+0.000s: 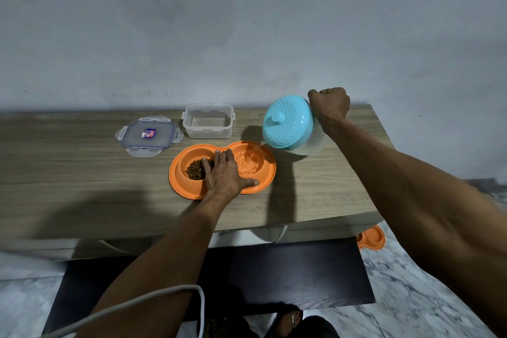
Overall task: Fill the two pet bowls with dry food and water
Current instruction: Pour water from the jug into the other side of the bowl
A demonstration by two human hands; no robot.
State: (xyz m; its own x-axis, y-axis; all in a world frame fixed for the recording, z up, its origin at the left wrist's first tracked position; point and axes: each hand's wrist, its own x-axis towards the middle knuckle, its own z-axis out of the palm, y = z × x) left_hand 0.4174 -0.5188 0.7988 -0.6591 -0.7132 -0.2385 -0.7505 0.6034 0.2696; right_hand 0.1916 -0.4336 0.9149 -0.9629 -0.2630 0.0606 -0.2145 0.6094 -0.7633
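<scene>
An orange double pet bowl point(178, 181) sits on the wooden table. Its left well holds brown dry food point(195, 169). Its right well holds water point(248, 164), with a thin stream falling in from a tilted jug with a turquoise lid point(288, 123). My right hand point(330, 104) is closed around the jug's handle at the back right. My left hand point(225, 174) lies flat on the middle of the double bowl, fingers spread, pressing it down.
An empty clear plastic container point(207, 121) stands behind the bowl, its lid point(148, 134) lying to the left. The table edge point(274, 223) runs in front. A second orange bowl point(371, 238) lies on the marble floor at right, beside a dark mat point(288, 274).
</scene>
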